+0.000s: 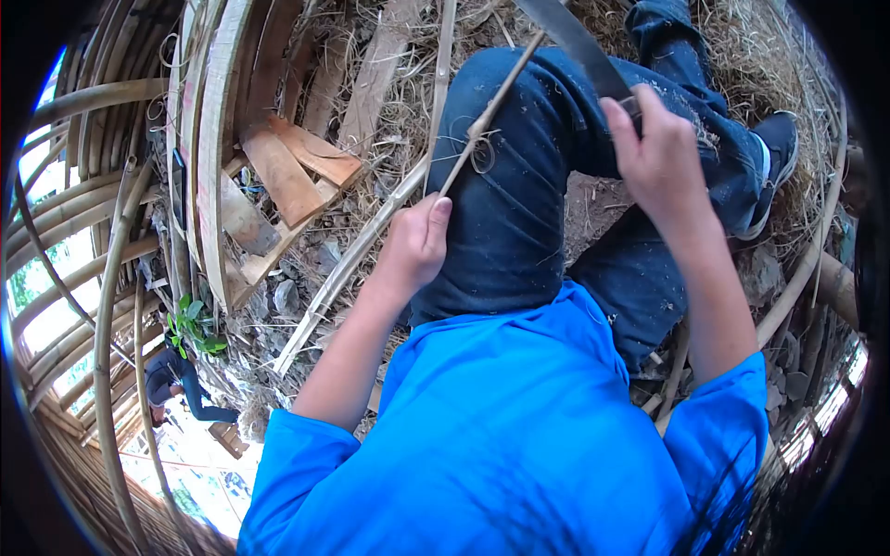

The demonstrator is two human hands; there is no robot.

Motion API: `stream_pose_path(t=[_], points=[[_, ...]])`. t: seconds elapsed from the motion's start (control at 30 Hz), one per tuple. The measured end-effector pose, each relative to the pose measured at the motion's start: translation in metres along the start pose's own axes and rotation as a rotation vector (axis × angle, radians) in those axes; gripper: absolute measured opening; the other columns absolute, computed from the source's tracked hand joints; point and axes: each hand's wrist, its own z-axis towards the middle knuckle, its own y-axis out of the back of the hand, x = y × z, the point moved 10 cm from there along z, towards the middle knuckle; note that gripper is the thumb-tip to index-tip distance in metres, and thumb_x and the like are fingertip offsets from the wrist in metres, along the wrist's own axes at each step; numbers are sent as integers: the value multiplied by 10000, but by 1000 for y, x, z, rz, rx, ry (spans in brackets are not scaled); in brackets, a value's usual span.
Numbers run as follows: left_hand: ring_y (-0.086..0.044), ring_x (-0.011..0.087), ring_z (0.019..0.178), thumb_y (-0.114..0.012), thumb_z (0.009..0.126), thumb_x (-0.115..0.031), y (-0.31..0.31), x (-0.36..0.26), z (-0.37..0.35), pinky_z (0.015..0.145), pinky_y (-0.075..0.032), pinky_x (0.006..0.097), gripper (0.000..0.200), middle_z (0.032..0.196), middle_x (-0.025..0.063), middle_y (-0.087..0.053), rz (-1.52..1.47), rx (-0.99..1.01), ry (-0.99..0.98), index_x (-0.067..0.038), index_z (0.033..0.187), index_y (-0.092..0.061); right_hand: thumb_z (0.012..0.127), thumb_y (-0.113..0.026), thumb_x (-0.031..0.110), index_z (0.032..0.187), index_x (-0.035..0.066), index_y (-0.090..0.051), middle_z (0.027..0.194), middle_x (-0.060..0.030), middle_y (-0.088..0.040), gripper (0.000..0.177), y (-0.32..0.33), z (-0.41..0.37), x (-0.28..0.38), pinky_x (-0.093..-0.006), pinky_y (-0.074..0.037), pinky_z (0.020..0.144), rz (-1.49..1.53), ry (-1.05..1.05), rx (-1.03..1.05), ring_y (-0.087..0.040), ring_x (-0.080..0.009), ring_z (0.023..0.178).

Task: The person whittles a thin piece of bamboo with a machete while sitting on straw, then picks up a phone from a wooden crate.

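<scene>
My left hand [414, 245] is closed around the lower end of a thin bamboo stick [498, 104], thumb pressed along it. The stick slants up across my raised knee and has a knot partway along, with a thin curled shaving [483, 156] beside it. In my right hand [656, 156], fingers wrap the handle of a large knife [584, 53]. Its broad dark blade points up and left, overlapping the far end of the stick in this view. Dark trousers [505, 232] dusted with pale shavings lie under both hands.
A long split bamboo strip [348, 269] lies left of my leg. Beyond it are wooden planks [281, 176] and upright boards [215, 120]. Curled shavings [742, 56] cover the ground. Bamboo poles [113, 306] form a lattice at far left, where another person [181, 385] is outside.
</scene>
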Motion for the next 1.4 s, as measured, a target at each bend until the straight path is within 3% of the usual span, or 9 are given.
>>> stream_pose_path(t=[0.2, 0.57, 0.63, 0.77, 0.9, 1.03, 1.2, 1.33, 1.4], points=[[-522, 463, 623, -381, 1008, -327, -2, 5, -1, 537, -375, 466, 453, 615, 251, -496, 22, 49, 85, 20, 752, -517, 928, -582, 236, 773, -16, -531, 639, -252, -573, 300, -17, -4, 3, -449, -463, 536, -23, -99, 91, -602, -438, 646], [-526, 464, 622, -402, 1003, -305, -2, -2, 0, 539, -382, 470, 427, 615, 244, -508, 44, 5, 22, 19, 750, -516, 918, -597, 232, 751, -26, -529, 631, -250, -572, 315, -10, -4, -1, -438, -467, 534, 0, -139, 98, -614, -416, 648], [-525, 464, 621, -400, 1004, -302, -3, -3, -3, 538, -380, 471, 425, 614, 243, -506, 35, -4, 35, 19, 748, -512, 923, -584, 251, 749, -24, -535, 630, -248, -574, 330, 3, 7, -8, -443, -468, 521, 30, -155, -40, -615, -418, 640], [-527, 466, 629, -403, 1003, -294, 1, -1, -1, 542, -383, 473, 415, 619, 246, -511, 52, -44, 43, 17, 755, -521, 904, -605, 265, 764, -16, -544, 641, -261, -576, 320, -39, -30, 21, -485, -483, 576, 19, -92, 148, -608, -442, 656], [-522, 467, 633, -407, 1001, -287, -3, -1, -4, 548, -384, 473, 406, 619, 246, -510, 46, -18, 59, 19, 763, -528, 906, -616, 252, 775, -17, -574, 611, -239, -570, 302, -6, -2, -5, -416, -462, 517, 101, -194, -48, -610, -417, 596], [-524, 467, 645, -411, 1001, -304, 0, 0, -2, 553, -383, 476, 420, 635, 245, -518, 29, -39, 62, 18, 755, -518, 924, -582, 248, 835, 6, -530, 644, -231, -605, 263, -42, -34, 19, -501, -472, 546, 14, -74, 144, -620, -415, 634], [-528, 460, 632, -402, 1004, -328, -4, 1, -3, 547, -385, 467, 441, 628, 240, -514, 30, -3, 78, 17, 754, -517, 906, -624, 208, 723, -7, -542, 630, -222, -604, 293, -19, -16, 1, -417, -463, 489, 151, -262, -44, -619, -404, 596], [-521, 452, 610, -404, 1005, -331, 1, -3, -2, 537, -382, 457, 444, 612, 237, -504, 61, -31, 31, 18, 754, -515, 906, -590, 301, 832, 12, -532, 623, -238, -595, 304, -49, -41, 29, -509, -498, 574, 42, -115, 190, -617, -436, 624], [-521, 451, 610, -407, 1004, -326, 0, -2, 2, 535, -379, 457, 439, 613, 239, -503, 56, -26, 41, 19, 755, -515, 912, -602, 270, 776, 5, -529, 626, -232, -595, 307, -27, -24, 12, -459, -489, 528, 111, -200, 85, -622, -419, 626]])
